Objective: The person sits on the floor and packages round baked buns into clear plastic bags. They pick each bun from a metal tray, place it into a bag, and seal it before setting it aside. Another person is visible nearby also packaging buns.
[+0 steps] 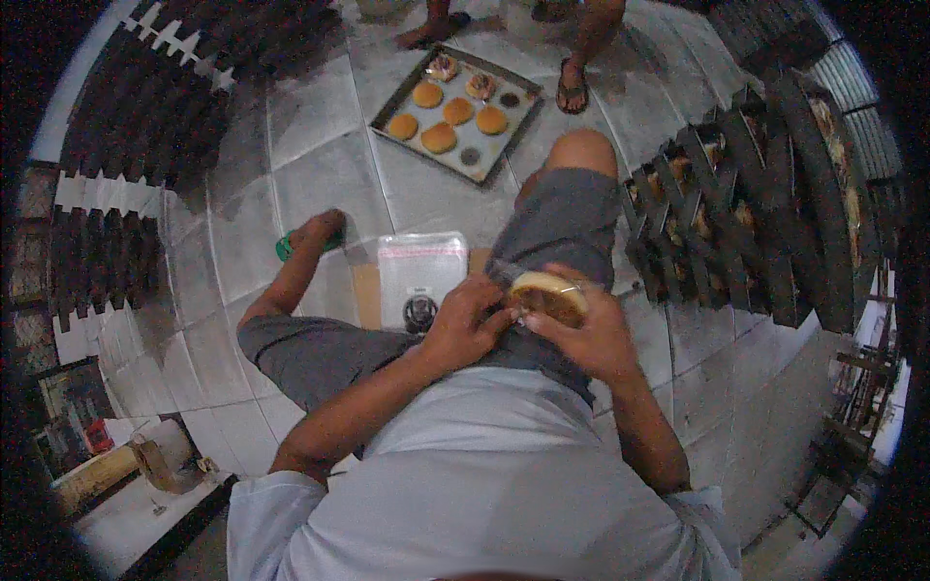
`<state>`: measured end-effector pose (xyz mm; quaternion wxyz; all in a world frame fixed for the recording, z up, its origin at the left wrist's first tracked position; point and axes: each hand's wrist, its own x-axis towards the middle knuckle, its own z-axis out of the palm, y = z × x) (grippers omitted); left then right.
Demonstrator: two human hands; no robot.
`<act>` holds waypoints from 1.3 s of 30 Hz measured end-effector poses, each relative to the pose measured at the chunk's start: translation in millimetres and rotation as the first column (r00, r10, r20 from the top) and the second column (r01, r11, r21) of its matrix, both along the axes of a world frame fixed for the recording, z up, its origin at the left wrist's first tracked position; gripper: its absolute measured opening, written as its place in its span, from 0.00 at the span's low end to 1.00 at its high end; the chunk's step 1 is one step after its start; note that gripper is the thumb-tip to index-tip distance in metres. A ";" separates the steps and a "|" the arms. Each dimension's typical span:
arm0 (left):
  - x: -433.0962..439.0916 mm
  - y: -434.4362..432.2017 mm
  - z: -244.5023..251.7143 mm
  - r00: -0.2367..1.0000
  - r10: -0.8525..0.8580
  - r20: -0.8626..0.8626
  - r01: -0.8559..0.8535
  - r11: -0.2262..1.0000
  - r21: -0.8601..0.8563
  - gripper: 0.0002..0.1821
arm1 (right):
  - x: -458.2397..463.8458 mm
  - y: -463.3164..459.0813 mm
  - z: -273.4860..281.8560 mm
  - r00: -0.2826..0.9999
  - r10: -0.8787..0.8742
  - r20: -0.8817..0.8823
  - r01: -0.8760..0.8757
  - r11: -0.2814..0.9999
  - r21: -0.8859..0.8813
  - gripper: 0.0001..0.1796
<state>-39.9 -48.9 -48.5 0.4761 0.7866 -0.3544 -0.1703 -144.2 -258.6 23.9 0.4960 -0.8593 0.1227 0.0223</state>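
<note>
A round bun (pixel 554 299) in clear plastic is held above my lap, its browned face partly showing. My right hand (pixel 599 327) grips it from the right, thumb near its lower edge. At its left side my left hand (pixel 468 319) pinches what looks like the clear wrapping, fingertips close to my right thumb. A stack of clear plastic bags (pixel 423 272) with a pink strip and a dark printed mark lies between my legs, on brown cardboard (pixel 367 294). Farther ahead, a metal baking tray (pixel 450 165) on the floor holds several golden buns (pixel 458 111), some apparently wrapped.
Dark stacked trays (pixel 719 218) with wrapped goods rise at the right; more dark stacks (pixel 138 109) stand at the left. Another person's feet (pixel 572 87) are beyond the tray. A white surface (pixel 167 508) bears a roll-like object at lower left.
</note>
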 end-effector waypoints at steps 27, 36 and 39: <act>10.8 43.0 45.0 0.690 0.376 -0.618 -0.406 0.909 0.100 0.13 | 152.3 77.8 -53.4 0.985 -0.162 -0.065 0.165 0.742 0.650 0.11; 187.6 145.7 -15.2 0.405 0.572 -0.713 -0.904 0.367 -0.219 0.09 | 323.3 65.0 -118.7 0.778 0.619 -0.105 -0.602 0.783 0.159 0.19; 211.0 177.2 -84.7 0.272 0.618 -0.738 -0.932 0.359 -0.043 0.10 | 427.6 10.2 -269.1 0.858 0.301 -0.416 -0.315 0.948 0.036 0.19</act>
